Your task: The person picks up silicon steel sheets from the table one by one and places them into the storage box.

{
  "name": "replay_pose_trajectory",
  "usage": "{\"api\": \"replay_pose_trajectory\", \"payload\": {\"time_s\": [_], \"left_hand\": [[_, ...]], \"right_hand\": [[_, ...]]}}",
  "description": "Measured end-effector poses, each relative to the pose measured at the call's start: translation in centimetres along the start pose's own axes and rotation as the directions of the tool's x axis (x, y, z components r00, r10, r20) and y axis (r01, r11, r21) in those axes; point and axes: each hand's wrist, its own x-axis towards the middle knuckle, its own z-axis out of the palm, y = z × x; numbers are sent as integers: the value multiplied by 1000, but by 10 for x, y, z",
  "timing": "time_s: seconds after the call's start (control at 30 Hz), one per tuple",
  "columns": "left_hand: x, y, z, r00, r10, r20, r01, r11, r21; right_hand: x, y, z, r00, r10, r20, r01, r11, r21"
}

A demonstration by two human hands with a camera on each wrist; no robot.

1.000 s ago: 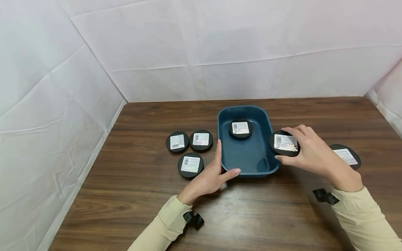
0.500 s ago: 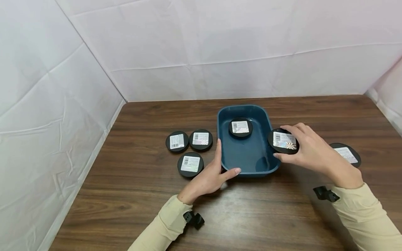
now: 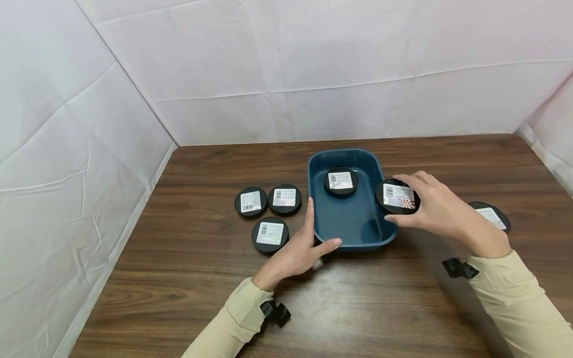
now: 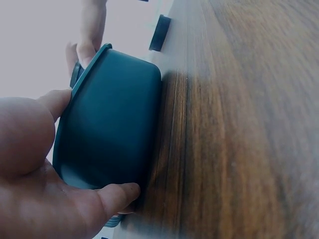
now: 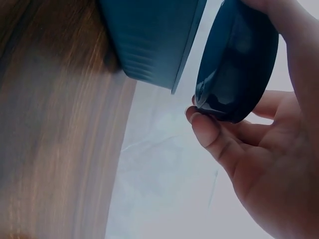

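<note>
My right hand (image 3: 436, 206) pinches a flat round black container (image 3: 397, 197) by its edge, thumb at the near side and fingers at the far side. Its white barcode label faces up, over the right rim of a blue plastic tray (image 3: 344, 226). In the right wrist view this container (image 5: 239, 59) is tilted beside the tray's wall (image 5: 154, 40). My left hand (image 3: 293, 253) rests against the tray's near left corner, fingers straight along the left side and thumb at the near rim. Inside the tray, toward the back, lies a similar container (image 3: 340, 182).
Left of the tray, a container (image 3: 250, 202), a second container (image 3: 285, 200) and a third container (image 3: 270, 235) lie label up on the wooden table (image 3: 188, 258). Another container (image 3: 492, 217) is partly behind my right forearm. White sheeting (image 3: 277, 59) walls the back and sides.
My right hand has carried its container slightly left and away from me, now farther over the tray's right rim. The left hand and tray stay in place.
</note>
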Motion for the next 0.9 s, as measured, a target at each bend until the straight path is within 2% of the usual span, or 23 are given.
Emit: {"api": "replay_pose_trajectory", "payload": {"time_s": [0.37,0.9], "left_hand": [[1,1,0,1000,2,-8,-2,1000,3],[0,0,1,1000,-9,-12,9,1000,7]], "right_hand": [[11,-4,4,999,-32,-7,32,999,43],[28,-6,3,997,-19,75,13,996,84]]}}
